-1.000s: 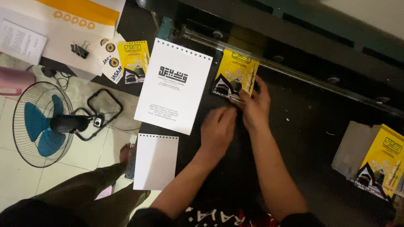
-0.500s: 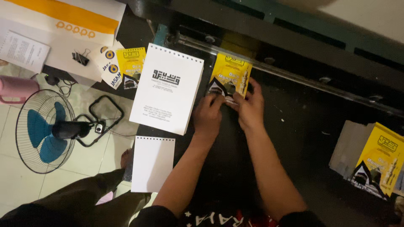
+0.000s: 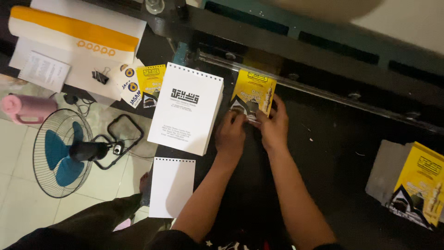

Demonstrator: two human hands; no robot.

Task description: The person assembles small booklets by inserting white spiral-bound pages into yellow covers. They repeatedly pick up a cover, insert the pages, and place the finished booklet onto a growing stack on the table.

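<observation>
Both hands pinch the yellow booklet (image 3: 253, 95) at its near edge, left hand (image 3: 231, 134) and right hand (image 3: 274, 127) closed on it, top edge under the machine's metal bar (image 3: 319, 90); punched white stack (image 3: 186, 109) just left, unpunched yellow pile (image 3: 418, 183) far right.

Three yellow booklets (image 3: 253, 95) are counted, plus a yellow stack (image 3: 418, 183) at the right. Two white punched pads (image 3: 187, 109) are seen. One fan (image 3: 62, 153), one binder clip (image 3: 100, 76) and one pink flask (image 3: 25, 107) are tallied.

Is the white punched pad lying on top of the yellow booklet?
No, the white punched pad lies beside the yellow booklet, which both hands hold.
</observation>
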